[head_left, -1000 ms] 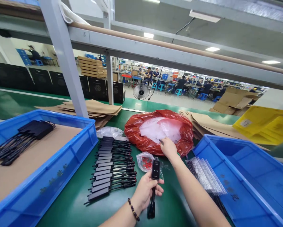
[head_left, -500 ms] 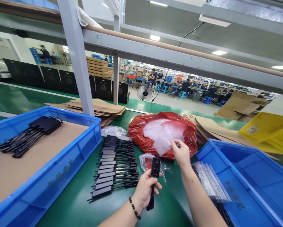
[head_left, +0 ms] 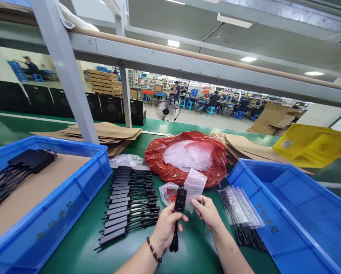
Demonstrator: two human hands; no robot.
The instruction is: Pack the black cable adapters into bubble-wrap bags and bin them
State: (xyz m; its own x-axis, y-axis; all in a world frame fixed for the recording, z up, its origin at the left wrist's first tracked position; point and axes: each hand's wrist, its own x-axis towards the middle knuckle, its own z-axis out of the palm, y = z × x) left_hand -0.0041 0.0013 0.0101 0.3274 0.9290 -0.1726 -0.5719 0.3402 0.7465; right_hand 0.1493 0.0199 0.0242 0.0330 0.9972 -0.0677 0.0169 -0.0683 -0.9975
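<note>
Left hand (head_left: 167,225) mine, fingers wrapped round black device (head_left: 181,199), its cable dangling over green table (head_left: 81,243). My right hand (head_left: 209,214) pinches bubble-wrap sheet (head_left: 195,183) by its edge, just beside device; also a green item (head_left: 203,227), can't tell what. Red bag (head_left: 154,154) behind, similar devices (head_left: 116,218) in a row left.

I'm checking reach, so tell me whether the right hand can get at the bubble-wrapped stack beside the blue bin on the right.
Probably yes: the bubble-wrapped stack lies near the right hand with nothing visibly between, though that hand holds a bubble-wrap sleeve.
</note>
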